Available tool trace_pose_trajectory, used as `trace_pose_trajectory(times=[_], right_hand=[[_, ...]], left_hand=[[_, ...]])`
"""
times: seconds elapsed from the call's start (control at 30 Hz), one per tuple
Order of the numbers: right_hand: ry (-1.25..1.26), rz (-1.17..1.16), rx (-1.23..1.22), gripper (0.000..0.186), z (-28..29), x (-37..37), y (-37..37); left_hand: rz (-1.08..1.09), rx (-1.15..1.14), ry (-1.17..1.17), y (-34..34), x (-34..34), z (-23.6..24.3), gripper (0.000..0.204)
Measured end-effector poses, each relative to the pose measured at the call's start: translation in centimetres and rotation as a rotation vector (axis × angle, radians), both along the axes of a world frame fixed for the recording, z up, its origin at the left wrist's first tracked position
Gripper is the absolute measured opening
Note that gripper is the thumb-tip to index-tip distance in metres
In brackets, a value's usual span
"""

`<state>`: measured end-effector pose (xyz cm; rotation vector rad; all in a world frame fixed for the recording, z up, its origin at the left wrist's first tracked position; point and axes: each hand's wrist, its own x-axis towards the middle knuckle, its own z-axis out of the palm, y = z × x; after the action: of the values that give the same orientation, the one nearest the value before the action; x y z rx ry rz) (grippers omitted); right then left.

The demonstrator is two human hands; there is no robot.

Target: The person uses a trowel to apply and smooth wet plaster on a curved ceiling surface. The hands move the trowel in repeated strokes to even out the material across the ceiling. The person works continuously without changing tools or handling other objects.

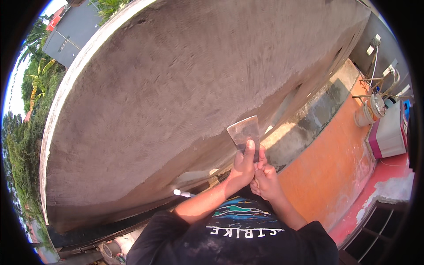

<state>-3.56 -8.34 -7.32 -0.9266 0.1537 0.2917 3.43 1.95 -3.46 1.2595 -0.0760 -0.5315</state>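
A putty knife point(245, 131) with a wide, flat blade, broadest at its far edge, is held up in front of my chest. My left hand point(243, 170) is closed on it, the thumb lying along the lower blade. Close against it, my right hand point(266, 182) has its fingers curled in at the lower end of the putty knife, where the handle is hidden by both hands. Behind the blade stands a large grey-brown plastered wall point(168, 84). Its surface is uneven, with a smoother, darker band low down; the blade appears apart from it.
An orange floor point(327, 168) lies to the right, with a wet-looking grey strip point(324, 110) along the wall's foot. Beyond it are a bucket point(364, 115), a white and magenta box point(388, 132) and a metal frame point(388, 84). A dark window grille point(375, 232) is at lower right.
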Motion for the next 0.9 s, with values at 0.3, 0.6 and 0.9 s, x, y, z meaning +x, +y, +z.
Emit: trace_pose_trajectory(times=[0.3, 0.6, 0.9], right_hand=[[-0.250, -0.013, 0.025, 0.024, 4.3, 3.3, 0.3], [0.015, 0.029, 0.040, 0.024, 0.8, -0.3, -0.4], [-0.190, 0.027, 0.104, 0.028, 3.3, 3.1, 0.8]], left_hand=[[-0.016, -0.048, -0.249, 0.2, 2.2, 5.5, 0.063], [-0.001, 0.065, 0.017, -0.4, -0.4, 0.9, 0.063], [0.045, 0.031, -0.240, 0.4, 1.8, 4.7, 0.065]])
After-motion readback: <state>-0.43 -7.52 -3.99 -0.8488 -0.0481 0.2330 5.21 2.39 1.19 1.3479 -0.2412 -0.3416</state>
